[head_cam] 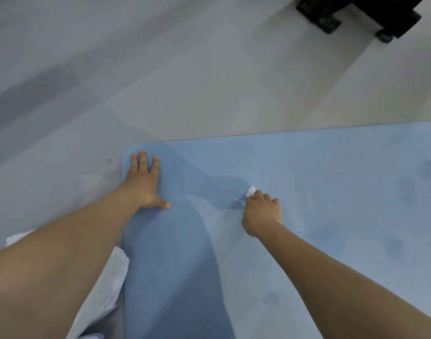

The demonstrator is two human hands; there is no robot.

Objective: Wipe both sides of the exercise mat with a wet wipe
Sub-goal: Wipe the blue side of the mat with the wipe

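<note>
A person's left hand (144, 184) presses flat on the corner of a blue exercise mat (331, 192) spread on grey floor (160, 81), while the right hand (261, 211) pinches a white wet wipe (250, 191) against it. White cloth (107, 285) lies beside the mat's left edge; a black wheeled stand (356, 13) sits well beyond.

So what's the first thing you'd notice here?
The big blue exercise mat on the grey floor, filling the lower right. Two bare arms reach over it: the left hand presses flat near the mat's corner, and the right hand pinches a small white wet wipe against the middle.
</note>
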